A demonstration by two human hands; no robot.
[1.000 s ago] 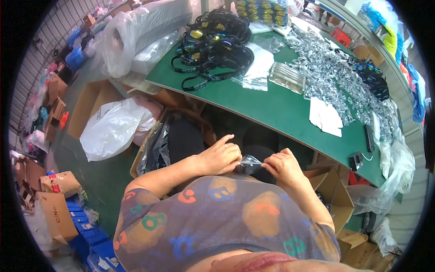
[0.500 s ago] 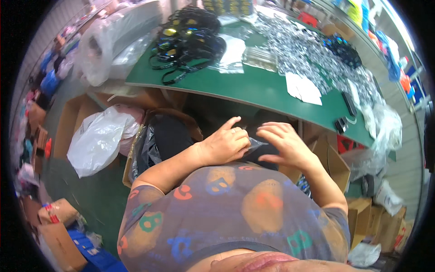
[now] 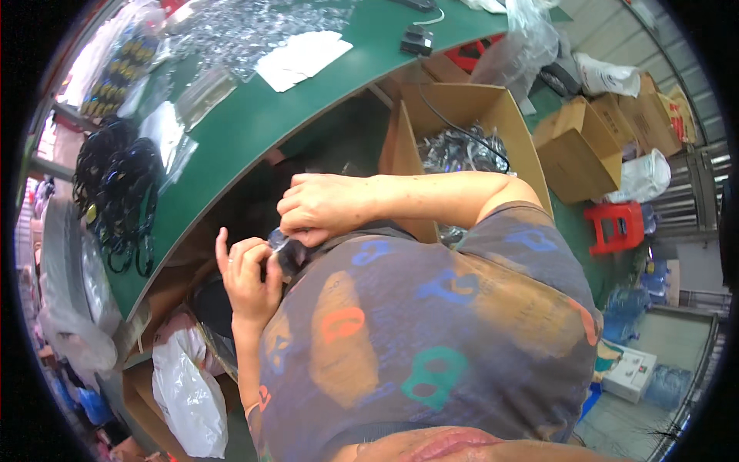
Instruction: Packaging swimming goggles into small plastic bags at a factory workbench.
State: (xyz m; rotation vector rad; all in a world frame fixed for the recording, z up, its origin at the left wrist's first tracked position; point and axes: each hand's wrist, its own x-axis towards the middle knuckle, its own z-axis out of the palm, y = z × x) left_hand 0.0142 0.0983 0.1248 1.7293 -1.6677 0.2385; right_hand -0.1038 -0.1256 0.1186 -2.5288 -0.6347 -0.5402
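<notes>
Close against my shirt, a small clear plastic bag (image 3: 289,257) with something dark in or behind it is pinched between my two hands. My left hand (image 3: 248,279) grips its left side with thumb and bent fingers, one finger sticking up. From above, my right hand (image 3: 319,206) closes on the upper edge, knuckles up. The bag's exact contents are partly hidden by my fingers. Just beyond both hands runs the edge of a green table (image 3: 231,146), with dark space beneath it.
To the right stands an open cardboard box (image 3: 531,138) holding many small clear packets (image 3: 462,150). Black straps (image 3: 119,185) hang over the table's left end; white papers (image 3: 304,60) lie farther back. A white plastic bag (image 3: 188,393) sits lower left, a red stool (image 3: 616,225) far right.
My view and body have turned to the right, bringing the box of packets and red stool into sight. My right hand, spread open before, has closed on the plastic bag.
</notes>
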